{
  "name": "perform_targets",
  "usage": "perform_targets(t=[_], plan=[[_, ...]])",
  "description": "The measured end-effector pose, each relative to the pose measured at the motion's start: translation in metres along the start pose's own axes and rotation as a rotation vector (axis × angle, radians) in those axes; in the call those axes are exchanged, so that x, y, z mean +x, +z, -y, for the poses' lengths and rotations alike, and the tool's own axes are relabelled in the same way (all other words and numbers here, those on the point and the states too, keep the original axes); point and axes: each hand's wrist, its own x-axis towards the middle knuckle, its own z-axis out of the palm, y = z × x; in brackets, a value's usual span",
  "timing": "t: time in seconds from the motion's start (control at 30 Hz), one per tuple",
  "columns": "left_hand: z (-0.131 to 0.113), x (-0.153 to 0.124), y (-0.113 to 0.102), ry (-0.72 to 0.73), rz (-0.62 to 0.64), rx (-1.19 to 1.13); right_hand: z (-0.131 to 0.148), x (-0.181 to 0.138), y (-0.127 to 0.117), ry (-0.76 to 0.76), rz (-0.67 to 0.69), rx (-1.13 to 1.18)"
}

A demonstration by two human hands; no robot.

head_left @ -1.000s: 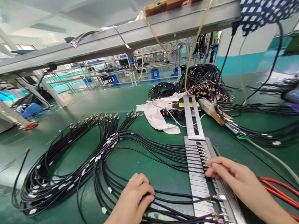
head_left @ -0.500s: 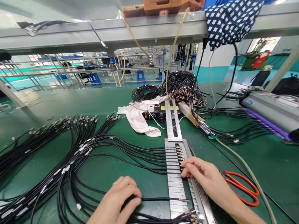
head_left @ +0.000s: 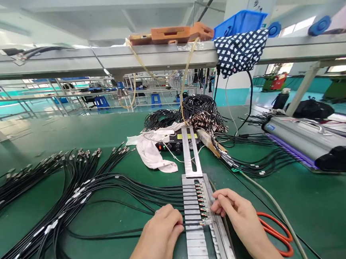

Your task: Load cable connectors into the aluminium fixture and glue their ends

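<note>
My left hand (head_left: 165,236) is closed around a black cable (head_left: 192,224) lying across the slotted metal fixture (head_left: 196,245). Its bared end carries a small clear connector (head_left: 206,221) at the fixture's right rail. Above it, several more black cables rest side by side in the slots, their connector ends (head_left: 200,195) lined up in a column. Just right of the rail, my right hand (head_left: 238,218) has its fingers curled and drawn together, apart from that connector. Anything between those fingertips is hidden.
Bundles of labelled black cables (head_left: 84,188) spread over the left of the green table. Behind the fixture are a white cloth (head_left: 154,155), a black control box (head_left: 178,147) and coiled cables (head_left: 201,109). Orange-handled scissors (head_left: 282,238) and a grey purple-lit lamp (head_left: 305,135) lie right.
My left hand has moved right and forward, bringing a cable onto the fixture beside the others. My right hand has shifted slightly off the row of connectors. The camera view has tilted up.
</note>
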Motion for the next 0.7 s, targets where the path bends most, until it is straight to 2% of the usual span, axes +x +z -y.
perform_targets(t=[0.23, 0.7], plan=[[0.011, 0.011, 0.012, 0.065, -0.006, 0.018, -0.002, 0.002, -0.001, 0.013, 0.06, -0.032], [0.011, 0.012, 0.014, 0.073, 0.0, -0.012, 0.007, -0.005, -0.002, 0.01, 0.065, -0.084]])
